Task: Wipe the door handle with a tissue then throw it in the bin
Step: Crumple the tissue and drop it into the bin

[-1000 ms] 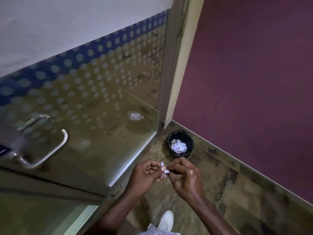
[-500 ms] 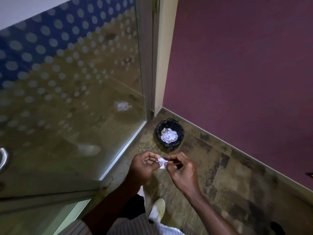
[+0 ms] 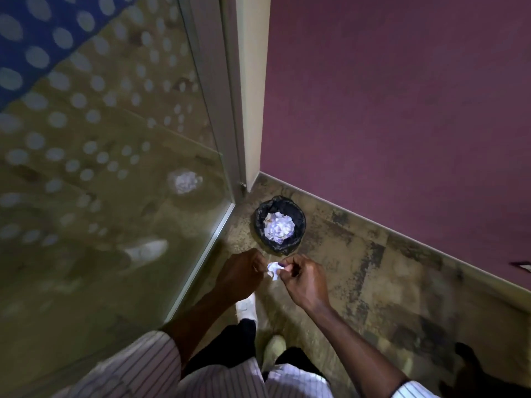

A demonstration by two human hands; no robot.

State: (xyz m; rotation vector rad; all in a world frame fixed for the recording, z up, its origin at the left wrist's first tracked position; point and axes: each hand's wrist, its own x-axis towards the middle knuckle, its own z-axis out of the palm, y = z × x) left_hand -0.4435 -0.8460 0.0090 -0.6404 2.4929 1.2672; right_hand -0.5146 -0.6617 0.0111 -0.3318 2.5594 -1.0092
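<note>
A small crumpled white tissue (image 3: 273, 270) is pinched between the fingertips of my left hand (image 3: 240, 275) and my right hand (image 3: 304, 278), held low over the floor. Just beyond my hands stands a small round bin (image 3: 260, 218) with a black liner, in the corner by the door frame. It holds a heap of crumpled white tissues (image 3: 279, 226). The door handle is out of view.
A glass door (image 3: 100, 168) with a blue band and white dots fills the left, its metal bottom edge (image 3: 201, 262) running toward my feet. A maroon wall (image 3: 402, 110) closes off the right. My white shoes (image 3: 245, 304) stand on the mottled brown floor.
The view has swung right and moved closer to the bin. The door handle has left the frame. Both hands still hold the tissue, now nearer the bin.
</note>
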